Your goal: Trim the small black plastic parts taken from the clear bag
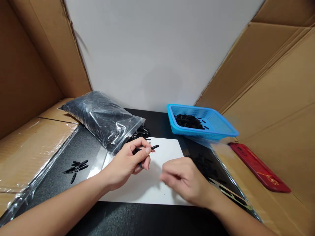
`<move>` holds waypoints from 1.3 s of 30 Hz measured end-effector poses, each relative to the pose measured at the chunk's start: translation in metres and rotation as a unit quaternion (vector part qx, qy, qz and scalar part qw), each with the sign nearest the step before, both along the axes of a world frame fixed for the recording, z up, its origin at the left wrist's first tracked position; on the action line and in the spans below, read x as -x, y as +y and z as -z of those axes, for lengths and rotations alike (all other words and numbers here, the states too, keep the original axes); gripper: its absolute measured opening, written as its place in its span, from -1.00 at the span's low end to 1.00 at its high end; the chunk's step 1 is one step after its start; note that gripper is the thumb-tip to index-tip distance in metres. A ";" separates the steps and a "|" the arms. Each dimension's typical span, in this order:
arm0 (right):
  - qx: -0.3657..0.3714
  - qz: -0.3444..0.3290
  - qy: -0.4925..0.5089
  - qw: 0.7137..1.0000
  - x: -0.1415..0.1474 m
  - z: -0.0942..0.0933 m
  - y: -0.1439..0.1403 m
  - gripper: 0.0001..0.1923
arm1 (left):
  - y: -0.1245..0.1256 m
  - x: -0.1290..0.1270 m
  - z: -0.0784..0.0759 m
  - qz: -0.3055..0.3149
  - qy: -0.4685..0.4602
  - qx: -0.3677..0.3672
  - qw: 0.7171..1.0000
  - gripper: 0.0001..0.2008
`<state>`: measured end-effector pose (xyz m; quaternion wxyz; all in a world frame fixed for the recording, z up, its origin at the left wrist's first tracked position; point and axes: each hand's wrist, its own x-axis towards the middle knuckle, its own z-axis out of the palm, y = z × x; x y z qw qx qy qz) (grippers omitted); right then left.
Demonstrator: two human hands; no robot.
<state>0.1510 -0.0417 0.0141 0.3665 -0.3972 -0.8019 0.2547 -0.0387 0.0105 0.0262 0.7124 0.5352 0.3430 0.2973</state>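
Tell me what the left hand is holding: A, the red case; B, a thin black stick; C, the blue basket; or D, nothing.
B: the left hand pinches a thin black stick above the white sheet, with the blue basket and red case lying untouched to the right.

free: white sheet (164, 154) middle | blocked: bag (103, 118) left, blue basket (204, 123) right

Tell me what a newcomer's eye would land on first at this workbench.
The bright blue basket at the back right, holding a heap of small black parts, stands out against the brown cardboard walls. Opposite it, at the back left, lies a shiny clear bag stuffed with more black parts. In the middle, over a white sheet, the left hand pinches a thin black piece, while the right hand is blurred beside it.
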 end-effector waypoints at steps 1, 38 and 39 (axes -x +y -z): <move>0.035 0.040 0.034 0.998 -0.001 0.001 0.002 -0.54 | 0.000 0.001 0.000 0.002 0.016 -0.021 1.000 -0.76; 0.289 0.068 0.411 0.862 0.005 0.008 0.014 -0.84 | 0.003 -0.001 0.006 -0.087 -0.028 0.116 0.989 -0.71; 0.330 0.044 0.425 0.842 0.005 0.007 0.014 -0.81 | 0.003 -0.001 0.007 -0.090 -0.028 0.117 0.989 -0.70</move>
